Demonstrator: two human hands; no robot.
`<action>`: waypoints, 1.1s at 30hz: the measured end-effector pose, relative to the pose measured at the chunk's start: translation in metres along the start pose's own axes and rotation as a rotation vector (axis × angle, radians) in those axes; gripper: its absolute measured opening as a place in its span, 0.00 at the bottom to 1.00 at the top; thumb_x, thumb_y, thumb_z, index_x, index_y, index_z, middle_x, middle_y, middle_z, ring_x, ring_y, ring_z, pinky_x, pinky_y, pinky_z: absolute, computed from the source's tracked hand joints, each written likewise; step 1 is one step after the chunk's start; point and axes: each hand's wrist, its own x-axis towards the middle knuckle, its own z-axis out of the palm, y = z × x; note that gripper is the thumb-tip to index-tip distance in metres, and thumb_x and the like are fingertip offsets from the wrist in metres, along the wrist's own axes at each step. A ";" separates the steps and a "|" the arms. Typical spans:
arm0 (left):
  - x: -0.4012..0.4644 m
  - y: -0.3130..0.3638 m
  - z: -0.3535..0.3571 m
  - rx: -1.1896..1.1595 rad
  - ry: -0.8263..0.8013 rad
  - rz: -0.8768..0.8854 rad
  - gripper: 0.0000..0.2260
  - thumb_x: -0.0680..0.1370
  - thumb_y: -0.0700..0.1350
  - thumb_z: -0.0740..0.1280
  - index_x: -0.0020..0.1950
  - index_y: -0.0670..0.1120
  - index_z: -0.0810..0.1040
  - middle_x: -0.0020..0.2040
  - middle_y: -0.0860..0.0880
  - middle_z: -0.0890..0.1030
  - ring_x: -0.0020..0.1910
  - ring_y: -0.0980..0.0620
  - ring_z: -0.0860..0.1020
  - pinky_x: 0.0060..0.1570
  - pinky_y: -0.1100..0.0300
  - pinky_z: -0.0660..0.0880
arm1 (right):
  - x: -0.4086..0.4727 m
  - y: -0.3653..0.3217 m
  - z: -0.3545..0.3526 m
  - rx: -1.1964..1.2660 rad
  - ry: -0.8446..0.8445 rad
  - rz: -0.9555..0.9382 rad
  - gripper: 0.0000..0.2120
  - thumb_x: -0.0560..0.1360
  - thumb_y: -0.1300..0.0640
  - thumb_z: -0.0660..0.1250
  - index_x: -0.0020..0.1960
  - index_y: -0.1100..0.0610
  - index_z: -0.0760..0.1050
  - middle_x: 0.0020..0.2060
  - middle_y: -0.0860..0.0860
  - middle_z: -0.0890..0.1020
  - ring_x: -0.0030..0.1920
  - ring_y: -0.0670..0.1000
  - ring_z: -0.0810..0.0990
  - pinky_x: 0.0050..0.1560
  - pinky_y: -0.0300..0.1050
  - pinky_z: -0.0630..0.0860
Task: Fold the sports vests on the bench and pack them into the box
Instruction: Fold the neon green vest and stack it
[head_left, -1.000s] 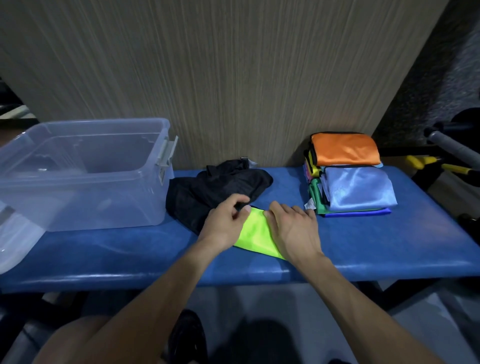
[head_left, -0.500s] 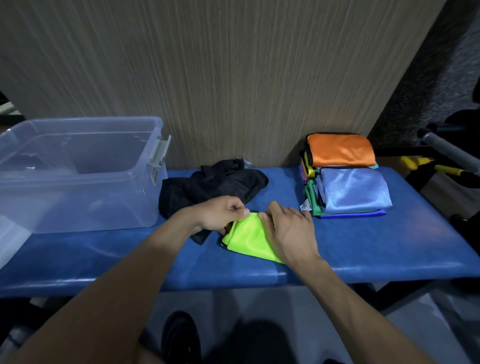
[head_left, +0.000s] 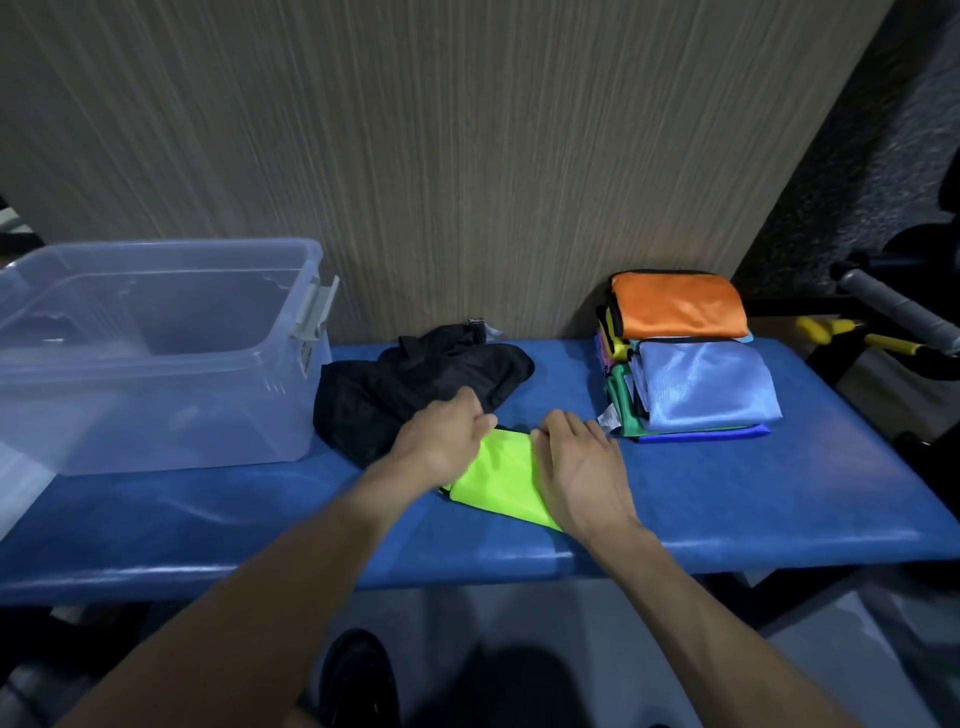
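Only the head view here, so: dead centre of the frame, the neon green vest (head_left: 496, 480) sits folded small on the blue bench (head_left: 779, 499), sandwiched between both hands. The right hand (head_left: 582, 467) lies flat on its right half, fingers straight and pressing down. The left hand (head_left: 441, 441) covers the left edge with its fingers curled over, but whether they're actually pinching fabric or just resting I honestly can't tell, the knuckles block it.

The clear plastic box (head_left: 156, 353) takes up the left of the frame, looks like nothing's packed yet. A black vest (head_left: 415, 384) is crumpled just behind the left hand, touching the green one's far corner. A folded stack (head_left: 685, 358) sits right of centre, orange on top.

What could go wrong, imo: that fabric looks slippery, so lifting it one-handed could let the fold spring open on the way over. The left hand could also drag the black one along since they overlap.

Hard to see: the box's left side is cut off, its floor is hazy through the plastic, and the lower layers of the stack are mostly hidden.
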 end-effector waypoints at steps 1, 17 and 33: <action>-0.007 0.007 0.005 0.075 0.082 0.005 0.12 0.85 0.55 0.57 0.50 0.48 0.67 0.49 0.47 0.78 0.50 0.41 0.78 0.44 0.51 0.68 | 0.000 0.001 -0.001 0.025 -0.024 0.012 0.16 0.82 0.49 0.48 0.45 0.55 0.70 0.39 0.53 0.77 0.42 0.59 0.74 0.41 0.54 0.70; -0.063 -0.014 0.007 -0.286 0.243 -0.090 0.15 0.80 0.54 0.70 0.42 0.43 0.82 0.37 0.48 0.83 0.41 0.51 0.80 0.42 0.60 0.74 | -0.001 -0.002 -0.006 0.147 -0.031 0.183 0.17 0.81 0.54 0.49 0.44 0.61 0.73 0.39 0.59 0.78 0.41 0.62 0.74 0.51 0.58 0.72; -0.047 0.015 0.025 -0.027 0.202 -0.165 0.25 0.82 0.65 0.54 0.34 0.49 0.64 0.36 0.50 0.76 0.43 0.43 0.76 0.54 0.48 0.71 | -0.010 -0.005 -0.024 0.100 -0.099 0.210 0.20 0.81 0.49 0.48 0.47 0.60 0.73 0.44 0.58 0.78 0.46 0.62 0.75 0.52 0.58 0.72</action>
